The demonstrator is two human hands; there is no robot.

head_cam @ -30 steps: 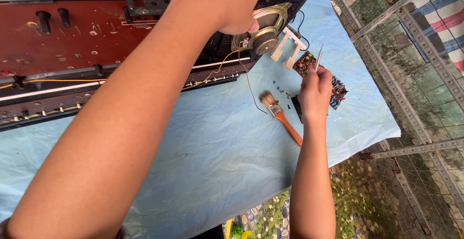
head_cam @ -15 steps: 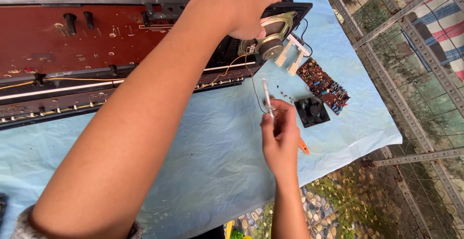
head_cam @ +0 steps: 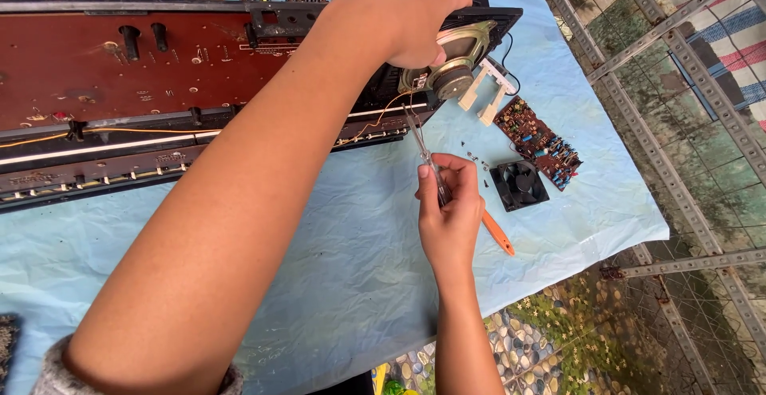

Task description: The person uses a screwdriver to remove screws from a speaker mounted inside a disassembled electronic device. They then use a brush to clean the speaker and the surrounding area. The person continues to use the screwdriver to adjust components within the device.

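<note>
My left hand (head_cam: 407, 12) reaches across the frame and grips the edge of an opened electronic keyboard chassis (head_cam: 120, 68), right above a round speaker (head_cam: 459, 64) fixed in its end. My right hand (head_cam: 447, 211) is closed on a thin metal tool like tweezers (head_cam: 421, 140). The tool's tip points up at the thin wires just below the speaker. An orange-handled brush (head_cam: 496, 233) lies on the light blue cloth (head_cam: 319, 267), partly hidden under my right hand.
A small black fan (head_cam: 519, 183) and a brown circuit board (head_cam: 538, 140) lie right of my right hand, with tiny screws scattered between them. White plastic key pieces (head_cam: 487, 96) rest by the speaker. A metal mesh frame (head_cam: 678, 124) borders the table's right side.
My right hand has moved left from the circuit board area, carrying the thin tool, and now points it up at the wires under the speaker. My left hand stays on the chassis.
</note>
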